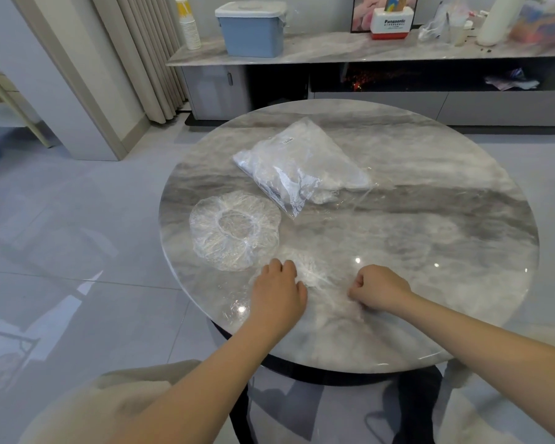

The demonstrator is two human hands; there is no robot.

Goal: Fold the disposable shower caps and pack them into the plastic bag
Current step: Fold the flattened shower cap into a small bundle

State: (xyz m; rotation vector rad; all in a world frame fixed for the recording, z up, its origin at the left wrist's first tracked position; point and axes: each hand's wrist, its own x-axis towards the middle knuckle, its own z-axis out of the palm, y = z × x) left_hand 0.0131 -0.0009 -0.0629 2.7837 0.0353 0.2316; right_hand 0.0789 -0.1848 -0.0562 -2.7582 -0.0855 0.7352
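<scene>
Background box reads "Panasonic"; plastic bag label seemingly illegible.

On the surface, a shower cap lies left of and nearer than the plastic bag, with another cap between both hands.

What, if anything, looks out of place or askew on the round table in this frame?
Nothing looks damaged or spilled. One open shower cap overhangs the left edge of the table. The plastic bag lies at a slant beyond it. Both hands, left hand and right hand, work a second cap.
</scene>
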